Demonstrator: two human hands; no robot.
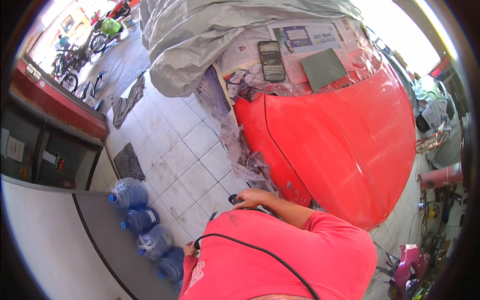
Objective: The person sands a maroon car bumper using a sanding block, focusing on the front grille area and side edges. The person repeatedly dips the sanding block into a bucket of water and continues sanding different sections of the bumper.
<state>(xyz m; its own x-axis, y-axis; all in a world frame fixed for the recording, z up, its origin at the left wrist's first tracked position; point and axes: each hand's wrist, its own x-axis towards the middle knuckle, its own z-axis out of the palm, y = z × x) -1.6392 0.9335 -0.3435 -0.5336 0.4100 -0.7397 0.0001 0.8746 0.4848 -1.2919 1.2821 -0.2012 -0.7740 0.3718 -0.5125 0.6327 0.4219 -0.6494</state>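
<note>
Handle is gripped by the curled right hand; black cable is met at its end by the closed, half-hidden left hand.

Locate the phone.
In the head view, at upper centre, the phone lies on the papers, left of the green sheet and near the red hood.

Your right grip curled closed, bare forearm slanting before torso; your left grip lower, partly hidden.
</note>
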